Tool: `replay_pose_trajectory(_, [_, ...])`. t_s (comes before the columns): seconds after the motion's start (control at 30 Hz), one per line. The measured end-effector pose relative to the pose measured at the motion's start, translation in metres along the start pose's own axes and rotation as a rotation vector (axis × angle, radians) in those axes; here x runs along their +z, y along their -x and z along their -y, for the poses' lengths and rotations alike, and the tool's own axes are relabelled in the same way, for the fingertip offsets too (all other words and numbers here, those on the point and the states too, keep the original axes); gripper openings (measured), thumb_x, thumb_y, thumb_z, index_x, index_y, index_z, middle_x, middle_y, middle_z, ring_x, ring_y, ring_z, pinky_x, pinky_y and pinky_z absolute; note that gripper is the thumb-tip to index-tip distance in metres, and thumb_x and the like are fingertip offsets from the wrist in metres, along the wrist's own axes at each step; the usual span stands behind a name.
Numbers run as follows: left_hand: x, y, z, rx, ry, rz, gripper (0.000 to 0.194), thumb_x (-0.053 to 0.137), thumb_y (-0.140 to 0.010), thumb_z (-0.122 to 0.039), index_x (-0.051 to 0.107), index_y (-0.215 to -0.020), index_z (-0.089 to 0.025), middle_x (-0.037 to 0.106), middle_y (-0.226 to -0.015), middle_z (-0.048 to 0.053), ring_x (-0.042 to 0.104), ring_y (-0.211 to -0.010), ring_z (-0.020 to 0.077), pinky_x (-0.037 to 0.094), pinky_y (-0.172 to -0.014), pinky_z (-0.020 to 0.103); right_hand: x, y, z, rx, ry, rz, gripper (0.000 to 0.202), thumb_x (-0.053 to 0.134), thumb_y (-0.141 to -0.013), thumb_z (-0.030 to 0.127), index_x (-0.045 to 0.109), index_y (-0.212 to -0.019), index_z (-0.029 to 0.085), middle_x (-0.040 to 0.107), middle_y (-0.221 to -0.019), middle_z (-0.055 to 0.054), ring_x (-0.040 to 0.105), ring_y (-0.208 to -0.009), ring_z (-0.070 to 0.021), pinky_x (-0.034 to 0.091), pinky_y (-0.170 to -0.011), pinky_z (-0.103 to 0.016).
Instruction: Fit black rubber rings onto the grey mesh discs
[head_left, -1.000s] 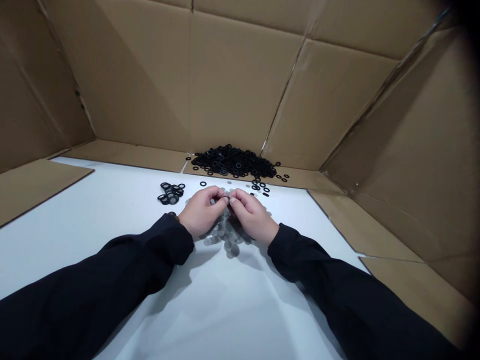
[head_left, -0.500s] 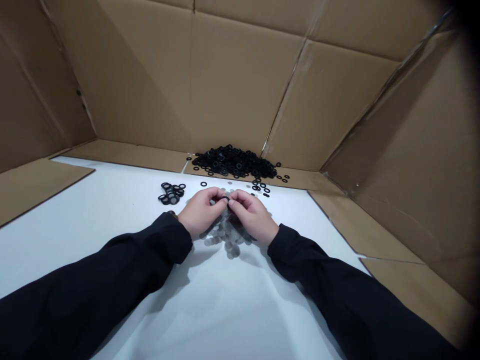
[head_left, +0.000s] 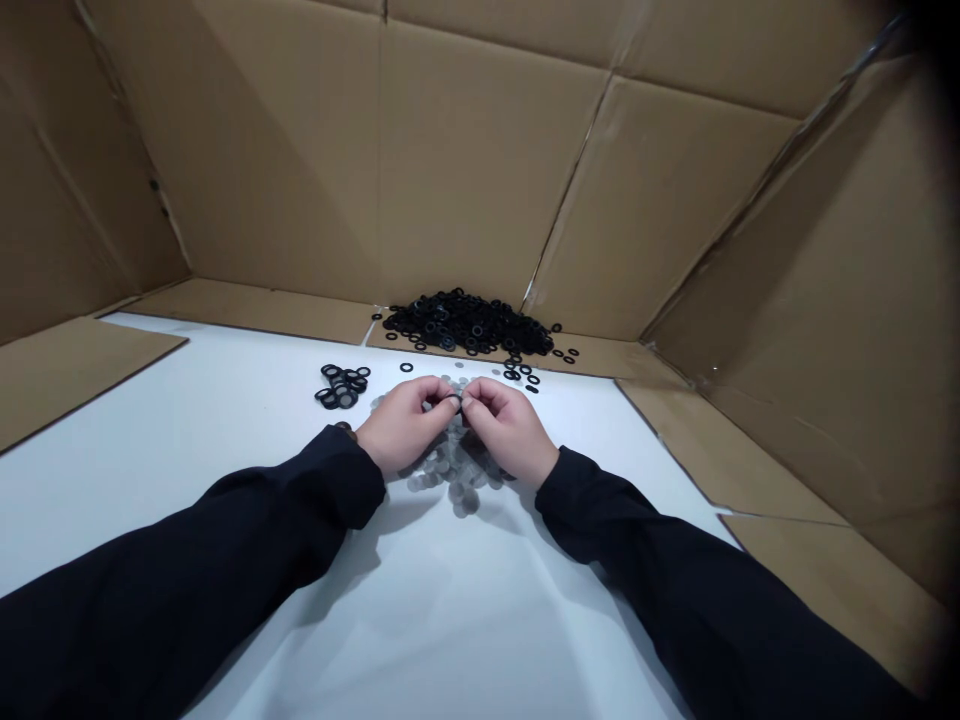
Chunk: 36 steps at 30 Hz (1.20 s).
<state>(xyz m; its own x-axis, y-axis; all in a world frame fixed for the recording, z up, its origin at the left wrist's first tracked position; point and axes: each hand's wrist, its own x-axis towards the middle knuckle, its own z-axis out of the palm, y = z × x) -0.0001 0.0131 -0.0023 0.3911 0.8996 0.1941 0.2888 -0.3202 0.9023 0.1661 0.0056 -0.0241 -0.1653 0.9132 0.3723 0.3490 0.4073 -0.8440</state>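
Black ring (head_left: 452, 401) — pinched between fingertips of left hand (head_left: 403, 424) and right hand (head_left: 504, 426), both grips pressed together — directly above grey discs (head_left: 450, 466) on bench (head_left: 225, 430).

I see both forearms reaching forward in black sleeves and angling inward, so the wrists sit close together at the middle of my view. My left hand (head_left: 403, 428) lies knuckles up, fingers curled, thumb and forefinger pinched together at the tip. My right hand (head_left: 507, 428) mirrors it, fingers bent under, its pinched fingertips meeting those of the left. Both wrists stay low and bare just past the cuffs. The two hands touch only at the fingertips.
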Motion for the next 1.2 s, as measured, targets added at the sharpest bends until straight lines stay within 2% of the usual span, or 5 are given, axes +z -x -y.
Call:
replay_pose_trajectory(0.1, [0.0006,0.0004,0.0003,0.0,0.02,0.061,0.022,0.054,-0.083,-0.036,0.055,-0.072,-0.017,0.051,-0.064,-0.003,0.044,-0.058,0.0104,0.037,-0.056,0.022,-0.0006,0.0003,-0.0015,0.0,-0.041,-0.002,0.019,0.051,-0.088,0.035,0.053,-0.079,0.019,0.048,-0.067,0.003,0.042,-0.061,-0.0122,0.036,-0.058,-0.026])
replay_pose_trajectory(0.27, [-0.0009,0.0002,0.0042,-0.017,0.003,0.011,0.021,0.055,-0.081,-0.036,0.056,-0.074,-0.017,0.05,-0.062,-0.004,0.041,-0.054,0.0095,0.035,-0.052,0.022,-0.0016,0.0005,0.0009,0.037,-0.087,0.058,0.022,0.053,-0.088,0.039,0.053,-0.079,0.019,0.049,-0.068,0.002,0.042,-0.061,-0.0122,0.036,-0.056,-0.026])
replay_pose_trajectory(0.43, [-0.0015,0.0,0.0045,-0.001,-0.017,0.037,0.02,0.055,-0.081,-0.035,0.06,-0.076,-0.016,0.054,-0.066,-0.002,0.046,-0.058,0.0103,0.038,-0.055,0.022,-0.0038,0.0001,0.0007,0.022,-0.04,0.117,0.019,0.05,-0.087,0.036,0.051,-0.077,0.02,0.047,-0.066,0.003,0.041,-0.059,-0.0119,0.035,-0.056,-0.026])
replay_pose_trajectory(0.73, [-0.0002,-0.0009,0.0009,0.009,-0.02,-0.055,0.016,0.054,-0.081,-0.031,0.056,-0.076,-0.017,0.053,-0.067,-0.002,0.044,-0.055,0.0094,0.036,-0.051,0.022,-0.0024,0.0002,0.0021,-0.057,0.107,0.048,0.012,0.047,-0.087,0.027,0.046,-0.076,0.021,0.044,-0.063,0.005,0.041,-0.06,-0.0123,0.034,-0.058,-0.026])
replay_pose_trajectory(1.2, [0.0006,0.0004,0.0017,-0.035,0.025,-0.003,0.017,0.056,-0.079,-0.032,0.059,-0.076,-0.016,0.053,-0.064,-0.002,0.044,-0.055,0.0093,0.036,-0.05,0.02,-0.0026,0.0024,0.0022,-0.091,0.128,0.071,0.014,0.045,-0.092,0.03,0.049,-0.081,0.02,0.048,-0.069,0.003,0.044,-0.064,-0.013,0.037,-0.062,-0.026])
